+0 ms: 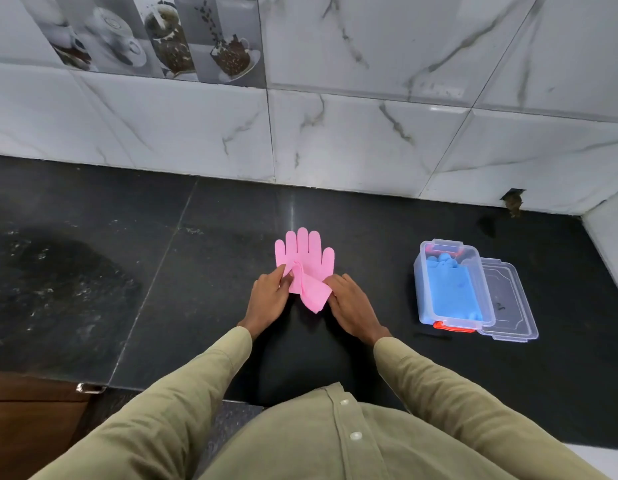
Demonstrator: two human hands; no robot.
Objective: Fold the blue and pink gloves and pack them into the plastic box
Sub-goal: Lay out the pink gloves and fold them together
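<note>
A pink glove (305,252) lies flat on the black counter (196,271), its fingers pointing at the wall. Its cuff end is bunched and partly turned up. My left hand (269,299) pinches the cuff's left edge. My right hand (350,301) holds the cuff's right edge against the counter. To the right stands the clear plastic box (487,299), open, with a blue glove (451,289) lying folded inside it.
The box's clear lid (511,303) lies under and beside the box on its right. An orange clip (452,326) shows at the box's near end. A marble-tiled wall (335,133) backs the counter. A wet patch (58,278) darkens the counter at left.
</note>
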